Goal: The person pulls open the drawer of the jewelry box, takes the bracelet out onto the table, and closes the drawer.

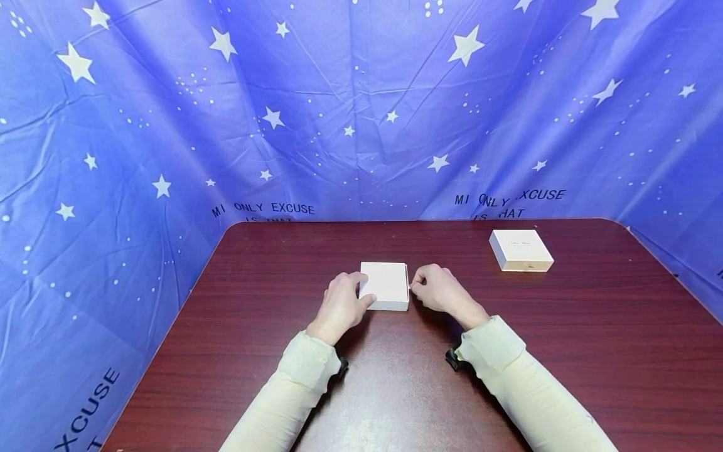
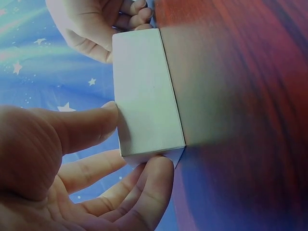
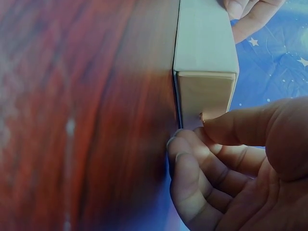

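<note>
A small white box (image 1: pixel 384 285) lies flat on the table in the middle of the head view. My left hand (image 1: pixel 341 304) grips its left end, thumb on the near edge and fingertips against the end face, as the left wrist view shows. At the opposite end my right hand (image 1: pixel 443 292) pinches a small pull tab (image 3: pixel 201 117) between thumb and forefinger. That tab sticks out from the beige end panel (image 3: pixel 204 91), which sits within the white outer sleeve. The other fingers of the right hand are curled below the tab.
A second white box (image 1: pixel 521 249) with small lettering on top and a beige front stands at the back right of the dark red wooden table (image 1: pixel 565 351). A blue curtain with white stars (image 1: pixel 361 113) hangs behind the table and along both sides.
</note>
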